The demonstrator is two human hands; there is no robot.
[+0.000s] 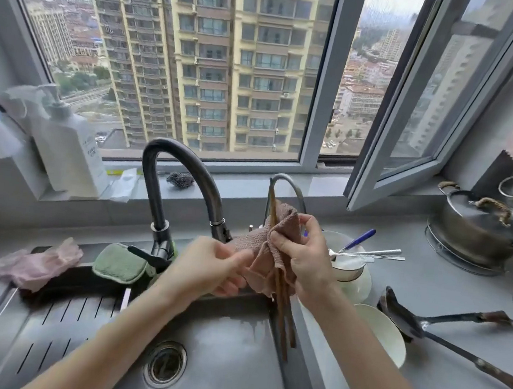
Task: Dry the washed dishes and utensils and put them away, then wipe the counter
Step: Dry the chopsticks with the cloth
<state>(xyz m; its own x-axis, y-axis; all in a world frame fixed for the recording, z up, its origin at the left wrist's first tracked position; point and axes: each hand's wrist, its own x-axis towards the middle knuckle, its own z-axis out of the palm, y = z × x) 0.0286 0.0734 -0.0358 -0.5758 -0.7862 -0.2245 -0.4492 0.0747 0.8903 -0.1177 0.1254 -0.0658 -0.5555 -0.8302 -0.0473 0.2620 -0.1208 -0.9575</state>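
While drying chopsticks (pixel 283 305) over the sink (pixel 231 366) — gripping cloth (pixel 280 228) and sticks together with the right hand (pixel 305 256), pinching the cloth's loose end with the left hand (pixel 209 265) — could easily drop a stick into the basin by slackening that grip.

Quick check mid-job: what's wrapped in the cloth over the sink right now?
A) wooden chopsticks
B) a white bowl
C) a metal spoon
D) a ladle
A: brown chopsticks stick out above and below the cloth, which the right hand grips around them.
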